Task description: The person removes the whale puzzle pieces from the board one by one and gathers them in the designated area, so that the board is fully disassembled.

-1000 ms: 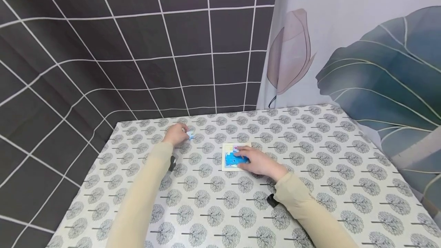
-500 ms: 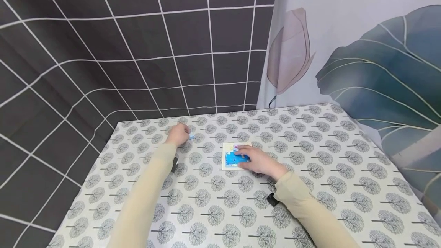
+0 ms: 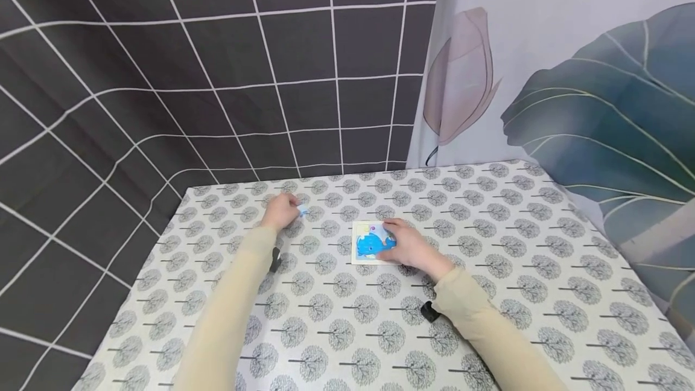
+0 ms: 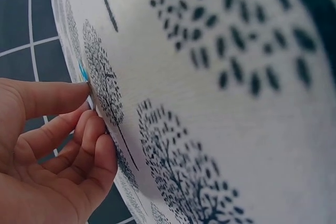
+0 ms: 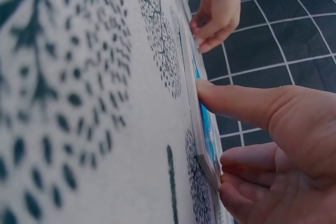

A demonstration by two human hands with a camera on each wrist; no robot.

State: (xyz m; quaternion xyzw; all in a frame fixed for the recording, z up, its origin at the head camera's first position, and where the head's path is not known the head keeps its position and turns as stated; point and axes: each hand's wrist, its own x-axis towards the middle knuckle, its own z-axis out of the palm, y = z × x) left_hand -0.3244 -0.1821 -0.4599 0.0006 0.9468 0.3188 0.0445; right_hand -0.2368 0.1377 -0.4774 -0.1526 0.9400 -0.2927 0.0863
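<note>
A small square jigsaw puzzle board (image 3: 371, 259) with a pale frame and a blue whale picture lies on the table. My right hand (image 3: 408, 248) spans its right side, thumb at the near edge and fingers at the far edge. In the right wrist view the thumb presses the rim of the board (image 5: 195, 124) and the fingers touch its other side. Farther left, my left hand (image 3: 281, 211) pinches a small blue and white puzzle piece (image 3: 303, 210) between thumb and forefinger. The left wrist view shows just a blue sliver of that piece (image 4: 83, 71); the fingers hide the rest.
A white cloth with grey tree prints covers the table (image 3: 320, 285). A dark curtain with a white grid (image 3: 228, 101) hangs behind and to the left. On the right hangs a pale curtain with leaf and flower prints (image 3: 613, 113).
My right fingers have drawn back from over the picture to the board's far edge, uncovering more of the whale. The left hand stays nearly in place, its piece tilting and showing more again.
</note>
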